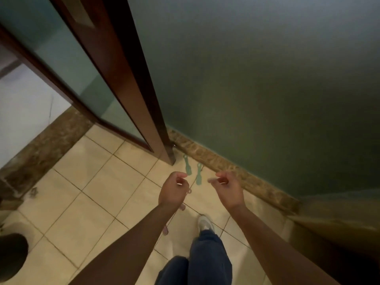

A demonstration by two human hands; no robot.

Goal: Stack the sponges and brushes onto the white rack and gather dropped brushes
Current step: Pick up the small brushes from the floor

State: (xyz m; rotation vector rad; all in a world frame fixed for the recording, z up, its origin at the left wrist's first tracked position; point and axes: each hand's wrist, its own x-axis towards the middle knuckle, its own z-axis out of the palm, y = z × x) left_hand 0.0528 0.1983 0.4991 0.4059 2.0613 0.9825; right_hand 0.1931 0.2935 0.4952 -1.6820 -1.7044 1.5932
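Head view, looking down at a tiled floor (92,192).

Left hand (173,189) at 6 o'clock of frame centre, back of hand up, fingers loosely curled toward the thumb. Nothing seen in it.

Right hand (227,190) at 3 o'clock of the left hand, apart from it. Fingers loosely curled too, fingertips blurred, nothing seen in the grip.

Both forearms are bare and come in from 6 o'clock.

Two green brushes lie flat on the floor at 12 o'clock of the gap between the hands, handles pointing to 12. The far brush (187,166) lies near the foot of the door frame (131,79). The near brush (199,175) lies just beside it at 4 o'clock, close to the skirting (216,159). Neither hand touches either brush.

Pink items (182,207) peek out on the floor along the left wrist and forearm, mostly hidden. Cannot tell what they are.

The brown skirting runs from 12 toward 4 o'clock under a green wall (267,89). The dark wooden door frame holds frosted glass (67,58) at 10 o'clock.

A pale shoe (204,222) and a blue trouser leg (207,256) show between the forearms. A dark round object (12,254) sits at 8 o'clock, at the frame edge.
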